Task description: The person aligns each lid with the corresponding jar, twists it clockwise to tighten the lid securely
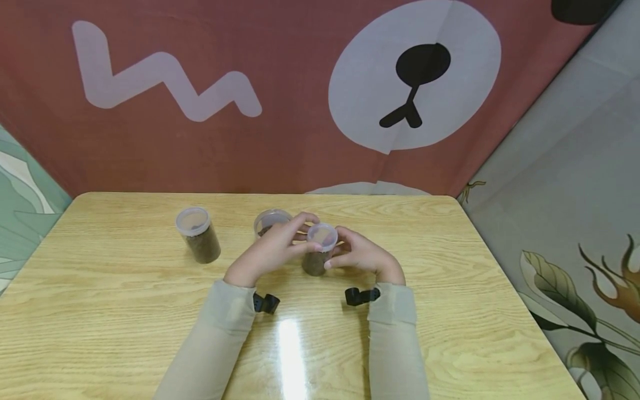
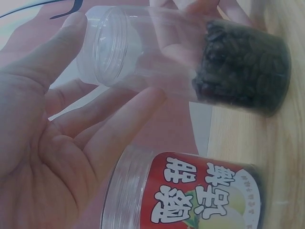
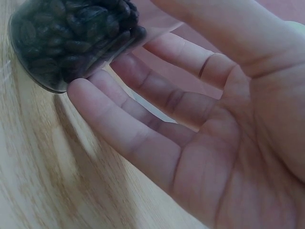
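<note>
A clear plastic jar [image 1: 314, 264], partly filled with dark beans [image 2: 248, 67], stands upright on the wooden table between both hands. My left hand [image 1: 272, 248] holds it near the top, thumb at the translucent lid [image 1: 323, 236] and fingers round the far side. From the other side my right hand [image 1: 365, 256] grips the jar, its fingers spread along the wall down toward the base. Behind the left hand stands another clear jar [image 1: 272, 215], mostly hidden in the head view; its red label [image 2: 190, 191] with white characters shows in the left wrist view.
A third lidded jar [image 1: 203, 244] with dark brown contents stands to the left on the table [image 1: 125, 311]. Along the table's back edge hangs a red-brown cloth [image 1: 210, 150] with a cartoon face. A patterned grey cloth [image 1: 565, 183] hangs on the right.
</note>
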### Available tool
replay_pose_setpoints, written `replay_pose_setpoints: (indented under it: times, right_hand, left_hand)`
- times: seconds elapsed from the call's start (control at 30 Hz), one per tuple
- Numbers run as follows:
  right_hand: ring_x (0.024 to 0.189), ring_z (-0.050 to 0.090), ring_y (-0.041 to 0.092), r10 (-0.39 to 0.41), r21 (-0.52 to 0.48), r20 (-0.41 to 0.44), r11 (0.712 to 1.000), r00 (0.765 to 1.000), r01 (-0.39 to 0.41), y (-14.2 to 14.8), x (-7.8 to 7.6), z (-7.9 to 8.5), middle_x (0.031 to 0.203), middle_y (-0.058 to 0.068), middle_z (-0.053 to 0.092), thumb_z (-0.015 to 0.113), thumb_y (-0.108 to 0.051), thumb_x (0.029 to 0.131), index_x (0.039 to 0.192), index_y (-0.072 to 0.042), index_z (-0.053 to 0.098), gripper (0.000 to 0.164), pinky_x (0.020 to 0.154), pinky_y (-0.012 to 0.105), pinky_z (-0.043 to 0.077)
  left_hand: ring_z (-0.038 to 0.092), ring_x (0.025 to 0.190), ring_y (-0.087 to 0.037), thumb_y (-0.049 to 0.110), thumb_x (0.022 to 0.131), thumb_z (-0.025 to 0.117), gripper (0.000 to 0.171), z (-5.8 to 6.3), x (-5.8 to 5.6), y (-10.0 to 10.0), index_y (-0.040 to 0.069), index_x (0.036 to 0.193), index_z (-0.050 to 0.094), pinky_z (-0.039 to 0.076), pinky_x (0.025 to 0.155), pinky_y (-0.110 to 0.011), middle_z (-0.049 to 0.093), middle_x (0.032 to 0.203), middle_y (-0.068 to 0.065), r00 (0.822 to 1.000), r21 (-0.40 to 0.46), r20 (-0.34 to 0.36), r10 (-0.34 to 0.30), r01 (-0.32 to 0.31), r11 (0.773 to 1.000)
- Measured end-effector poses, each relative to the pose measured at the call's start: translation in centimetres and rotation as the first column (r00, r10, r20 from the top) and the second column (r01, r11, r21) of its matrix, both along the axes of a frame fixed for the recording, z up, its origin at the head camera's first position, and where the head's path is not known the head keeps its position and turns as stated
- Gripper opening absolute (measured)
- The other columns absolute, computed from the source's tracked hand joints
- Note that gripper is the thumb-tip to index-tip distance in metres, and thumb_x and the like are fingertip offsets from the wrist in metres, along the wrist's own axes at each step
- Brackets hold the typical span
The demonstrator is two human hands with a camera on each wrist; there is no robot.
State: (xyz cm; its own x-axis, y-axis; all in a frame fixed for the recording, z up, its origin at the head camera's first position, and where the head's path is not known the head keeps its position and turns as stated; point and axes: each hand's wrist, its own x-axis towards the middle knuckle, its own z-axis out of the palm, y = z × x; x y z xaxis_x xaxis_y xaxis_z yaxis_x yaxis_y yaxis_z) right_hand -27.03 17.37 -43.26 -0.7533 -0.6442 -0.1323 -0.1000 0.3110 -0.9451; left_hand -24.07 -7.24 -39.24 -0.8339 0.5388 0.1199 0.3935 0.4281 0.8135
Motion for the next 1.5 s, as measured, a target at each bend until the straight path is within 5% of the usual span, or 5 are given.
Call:
replay_pose_setpoints:
  times: [0.8, 1.1, 1.5]
  right_hand:
    - [0.110, 0.064, 0.028, -0.071, 0.039, -0.031, 0.997, 0.997, 0.072, 0.1, 0.0, -0.1, 0.127, 0.012, 0.059, 0.080, -0.005, 0.087, 0.135, -0.002, 0.053, 0.055, 0.090, 0.038, 0.055]
    - [0.113, 0.062, 0.028, -0.126, 0.036, -0.032, 0.991, 0.991, 0.127, 0.2, 0.1, 0.1, 0.130, 0.010, 0.058, 0.080, -0.009, 0.089, 0.135, -0.006, 0.054, 0.053, 0.091, 0.040, 0.056]
    - [0.111, 0.063, 0.027, -0.202, 0.078, -0.110, 0.974, 0.973, 0.211, 0.3, -0.1, -0.2, 0.120, 0.010, 0.060, 0.080, -0.013, 0.089, 0.113, -0.007, 0.056, 0.035, 0.090, 0.041, 0.055]
  left_hand:
    - [0.056, 0.130, -0.032, 0.030, 0.101, 0.064, 0.057, 0.1, 0.1, 0.5, 0.008, 0.150, 0.045, 0.050, 0.105, -0.048, 0.054, 0.145, -0.013, 1.000, -0.011, 0.002, 0.026, -0.026, 1.000]
    - [0.055, 0.130, -0.032, 0.030, 0.103, 0.061, 0.056, -0.2, 0.3, 1.2, 0.009, 0.152, 0.044, 0.054, 0.099, -0.045, 0.049, 0.149, -0.013, 0.993, -0.020, -0.063, 0.100, -0.101, 0.995]
    - [0.058, 0.122, -0.032, 0.025, 0.102, 0.064, 0.046, -0.7, 0.6, 2.4, 0.006, 0.143, 0.056, 0.057, 0.094, -0.036, 0.054, 0.136, -0.018, 0.967, 0.061, -0.134, 0.216, -0.210, 0.976]
